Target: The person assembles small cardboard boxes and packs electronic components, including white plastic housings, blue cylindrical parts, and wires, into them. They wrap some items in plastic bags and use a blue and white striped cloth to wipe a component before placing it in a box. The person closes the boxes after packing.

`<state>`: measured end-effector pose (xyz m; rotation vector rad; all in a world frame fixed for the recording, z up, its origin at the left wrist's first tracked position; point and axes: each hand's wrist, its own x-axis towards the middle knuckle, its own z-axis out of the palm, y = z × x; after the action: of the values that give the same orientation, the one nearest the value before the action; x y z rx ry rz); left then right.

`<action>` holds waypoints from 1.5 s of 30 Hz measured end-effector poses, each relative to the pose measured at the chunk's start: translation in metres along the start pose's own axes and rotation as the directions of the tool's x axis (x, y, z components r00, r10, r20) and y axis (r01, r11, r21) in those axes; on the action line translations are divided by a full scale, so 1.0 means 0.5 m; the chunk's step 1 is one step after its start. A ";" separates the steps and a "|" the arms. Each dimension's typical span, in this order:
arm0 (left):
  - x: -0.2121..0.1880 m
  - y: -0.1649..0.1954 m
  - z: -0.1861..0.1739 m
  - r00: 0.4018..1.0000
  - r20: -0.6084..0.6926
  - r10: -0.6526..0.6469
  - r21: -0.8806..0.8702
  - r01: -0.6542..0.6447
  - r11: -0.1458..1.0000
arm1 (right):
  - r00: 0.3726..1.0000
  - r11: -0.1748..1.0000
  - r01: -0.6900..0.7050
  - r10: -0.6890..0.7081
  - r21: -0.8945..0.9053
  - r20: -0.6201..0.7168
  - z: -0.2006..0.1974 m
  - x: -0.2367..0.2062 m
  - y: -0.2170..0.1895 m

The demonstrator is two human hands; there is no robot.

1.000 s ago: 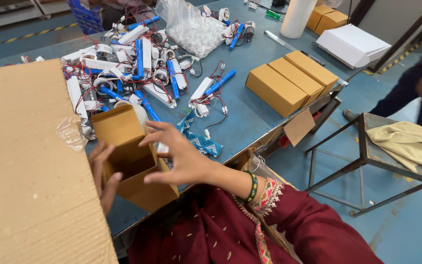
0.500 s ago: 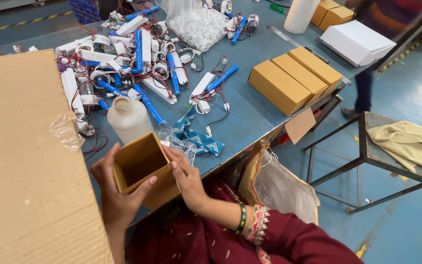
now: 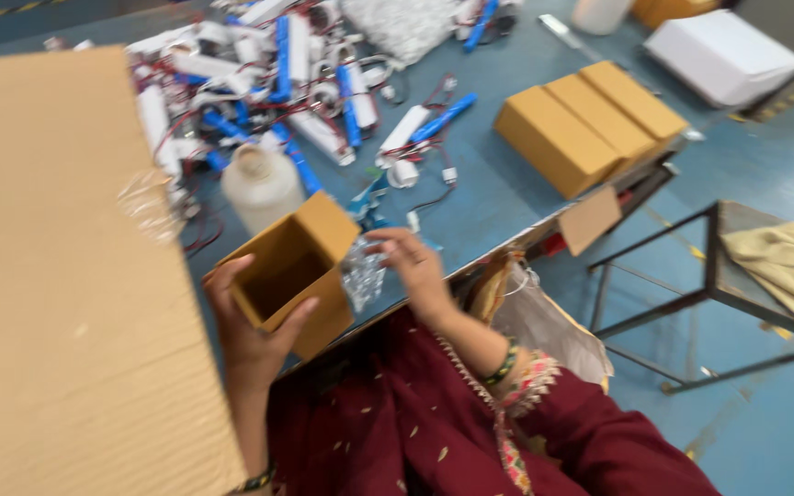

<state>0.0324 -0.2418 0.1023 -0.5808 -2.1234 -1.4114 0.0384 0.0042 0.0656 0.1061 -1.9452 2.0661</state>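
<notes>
The left hand (image 3: 255,335) cups an open cardboard box (image 3: 296,271), mouth up, so the right hand (image 3: 411,271) can feed in the crinkled plastic bag (image 3: 362,276) it pinches.

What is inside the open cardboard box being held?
The open cardboard box, held by the left hand, shows only shadowed brown inner walls; its bottom is too dark to see. The right hand holds a crinkled clear wrapper beside it.

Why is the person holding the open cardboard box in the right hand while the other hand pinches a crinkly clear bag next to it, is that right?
Not quite. The head view shows the open cardboard box held in the left hand, not the right. It is the right hand that pinches the crinkly clear bag next to the box.
</notes>
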 end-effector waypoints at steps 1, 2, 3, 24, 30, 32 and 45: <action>-0.001 0.001 -0.002 1.000 -0.003 0.001 0.021 -0.001 1.000 | 0.999 1.000 0.005 -0.006 -0.030 -0.037 -0.024 0.006 0.009; -0.002 0.002 -0.005 1.000 -0.008 0.005 0.042 -0.005 0.999 | 0.997 0.998 0.012 -0.017 -0.060 -0.074 -0.046 0.014 0.019; -0.003 0.004 -0.006 1.000 -0.011 0.011 0.059 -0.011 0.998 | 0.994 0.999 -0.016 0.012 -0.035 -0.105 -0.067 0.019 0.028; -0.029 0.026 -0.019 0.997 -0.080 0.000 0.156 0.012 0.988 | 0.899 0.258 0.437 -0.155 -0.862 0.409 0.090 0.164 0.131; -0.076 -0.004 -0.048 0.975 -0.118 -0.190 0.136 0.205 0.969 | 0.946 0.287 0.273 0.092 -0.918 0.310 0.064 0.122 0.190; -0.088 -0.021 -0.043 0.981 -0.139 -0.132 0.195 0.158 0.968 | 0.953 0.316 0.250 0.086 -0.915 0.290 0.052 0.134 0.198; -0.070 -0.007 -0.040 0.989 -0.111 0.096 0.400 -0.044 0.916 | 0.947 0.944 0.321 -0.322 -0.073 -0.010 -0.041 0.252 0.116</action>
<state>0.0611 -0.2638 0.0840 -0.3886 -2.1762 -0.9118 -0.0938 0.0430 0.0406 0.3599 -1.8435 1.7781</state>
